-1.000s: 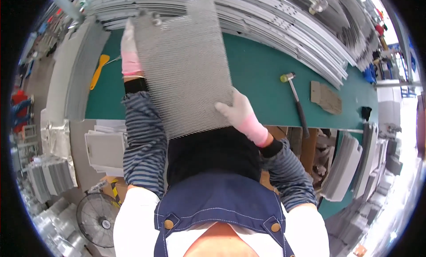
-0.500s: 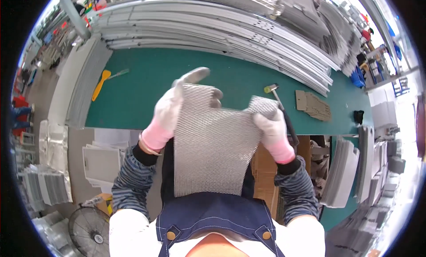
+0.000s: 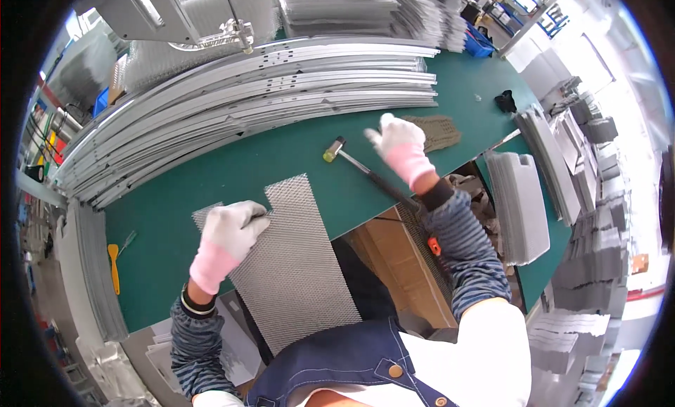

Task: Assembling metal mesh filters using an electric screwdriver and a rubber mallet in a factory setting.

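My left hand (image 3: 228, 238), in a white glove with a pink cuff, is closed on the upper edge of a silver metal mesh sheet (image 3: 299, 266) by its notch. The sheet slopes from the green worktable down toward my apron. My right hand (image 3: 402, 148), gloved alike, is raised over the table with fingers apart and nothing visible in it. Beside it lies a stack of brownish-grey notched plates (image 3: 437, 131), partly hidden by the hand. A hammer (image 3: 358, 166) with a yellow-tipped head and dark handle rests on the table to its left.
Long white metal strips (image 3: 281, 90) are piled along the back of the green worktable (image 3: 176, 189). A yellow-handled tool (image 3: 114, 266) lies at the left beside stacked grey panels (image 3: 95, 273). Pale panels (image 3: 519, 206) stand at the right. An open cardboard box (image 3: 408, 266) sits below the table edge.
My view has turned right. My right hand has let go of the mesh sheet and moved out to the brownish plates. The left hand now grips the sheet near its notch, and the sheet has tilted.
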